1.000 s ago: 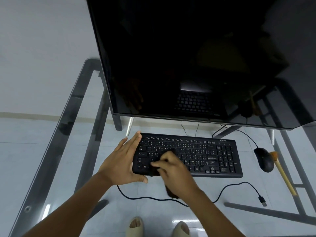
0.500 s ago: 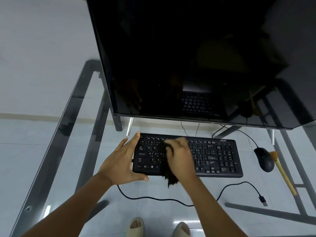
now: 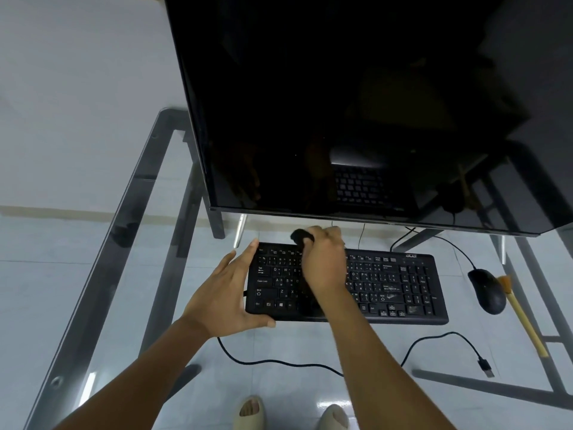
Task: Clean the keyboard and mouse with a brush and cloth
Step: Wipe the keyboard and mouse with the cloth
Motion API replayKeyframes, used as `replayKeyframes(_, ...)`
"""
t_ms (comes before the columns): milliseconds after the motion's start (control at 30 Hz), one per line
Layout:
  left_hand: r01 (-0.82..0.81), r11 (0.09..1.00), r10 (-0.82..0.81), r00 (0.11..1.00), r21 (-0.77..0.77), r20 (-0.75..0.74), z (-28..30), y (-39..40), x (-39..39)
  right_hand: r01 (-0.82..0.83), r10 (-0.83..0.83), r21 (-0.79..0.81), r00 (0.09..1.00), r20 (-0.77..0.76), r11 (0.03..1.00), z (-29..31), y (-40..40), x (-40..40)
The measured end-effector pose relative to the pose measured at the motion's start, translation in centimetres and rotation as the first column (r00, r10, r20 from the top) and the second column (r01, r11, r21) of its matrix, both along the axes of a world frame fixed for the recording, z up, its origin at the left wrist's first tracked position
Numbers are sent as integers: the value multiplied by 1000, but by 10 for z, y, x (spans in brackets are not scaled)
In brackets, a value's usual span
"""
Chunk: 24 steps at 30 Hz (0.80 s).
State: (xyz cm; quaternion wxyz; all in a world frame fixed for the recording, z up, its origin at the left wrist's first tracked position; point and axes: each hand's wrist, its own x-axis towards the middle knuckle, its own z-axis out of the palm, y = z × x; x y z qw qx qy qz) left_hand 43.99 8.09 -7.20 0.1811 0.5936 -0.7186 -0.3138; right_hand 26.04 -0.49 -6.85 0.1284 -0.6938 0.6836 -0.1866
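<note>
A black keyboard [image 3: 397,287] lies on the glass desk under the monitor. My left hand [image 3: 226,293] clasps its left end, thumb on the near edge and fingers along the side. My right hand [image 3: 322,262] is closed on a dark cloth [image 3: 299,235] and rests over the keyboard's far left rows, the cloth bunched at the top edge. A black mouse [image 3: 486,291] sits to the right of the keyboard. Beside it lies a brush [image 3: 521,315] with a pale wooden handle and orange bristles.
A large black monitor [image 3: 356,103] overhangs the far edge of the keyboard. The glass desk [image 3: 102,274] has a grey metal frame at its left rim. A loose black USB cable [image 3: 449,342] trails in front of the keyboard. My sandalled feet show through the glass.
My right hand with the cloth has swept from the keyboard's near rows up to its far top edge. My left hand has stayed on the left end.
</note>
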Motion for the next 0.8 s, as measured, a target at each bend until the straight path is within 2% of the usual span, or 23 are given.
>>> replayKeyframes(67, 4, 1000, -4, 1000, -26, 16, -1, -1, 1, -27, 27, -5, 1000, 2, 1000, 0, 8, 29)
replayKeyframes(133, 13, 998, -11, 999, -65, 35, -3, -2, -1, -177, 177, -2, 982, 60, 984, 3, 30, 54)
replayKeyframes(200, -8, 998, 8, 1000, -62, -7, -5, -1, -1, -310, 305, 35, 946, 111, 950, -2, 47, 43)
replayKeyframes(233, -16, 999, 15, 1000, -43, -24, -6, 0, -1, -348, 347, 5, 934, 84, 937, -6, 50, 24)
replayKeyframes(267, -26, 999, 25, 999, -19, -35, -7, 0, -1, -347, 346, 5, 938, 31, 938, -12, 50, -2)
replayKeyframes(333, -37, 999, 38, 999, 27, -30, -11, -1, 3, -206, 208, -40, 976, 68, 978, -13, 48, -59)
replayKeyframes(367, -22, 1000, 22, 1000, 8, 10, -13, -2, 5, -167, 162, -104, 985, -59, 980, -7, 49, -80)
replayKeyframes(400, -1, 999, 5, 997, -46, 73, -13, -2, 4, -119, 107, -115, 989, -102, 986, 0, 50, -92)
replayKeyframes(433, 20, 992, -4, 992, -121, 125, -11, -2, 0, -110, 104, -111, 992, -66, 988, 1, 54, -96)
replayKeyframes(467, 25, 980, 3, 990, -195, 141, -7, -1, -9, -111, 109, -135, 994, -24, 985, 2, 58, -91)
replayKeyframes(500, 9, 966, 21, 993, -258, 115, -2, -1, -21, -135, 144, -126, 987, 66, 983, -1, 65, -80)
replayKeyframes(533, -18, 955, 40, 997, -296, 69, 3, -2, -37, -183, 193, -108, 977, 92, 977, -2, 73, -65)
replayKeyframes(600, -82, 951, 78, 997, -299, -24, 9, -9, -73, -320, 321, -37, 947, 4, 947, -11, 89, -42)
replayKeyframes(667, -128, 963, 110, 990, -236, -89, 8, -20, -106, -384, 382, -59, 923, -46, 921, -13, 99, -49)
replayKeyframes(700, -131, 970, 112, 989, -206, -98, 6, -24, -119, -364, 365, -54, 931, 14, 930, -9, 98, -65)
replayKeyframes(733, -110, 975, 95, 992, -195, -83, 3, -27, -128, -354, 358, -75, 933, 41, 932, -10, 98, -90)
replayKeyframes(800, -12, 979, 12, 1000, -205, 1, -4, -30, -142, -332, 315, -110, 938, -142, 937, -7, 96, -143)
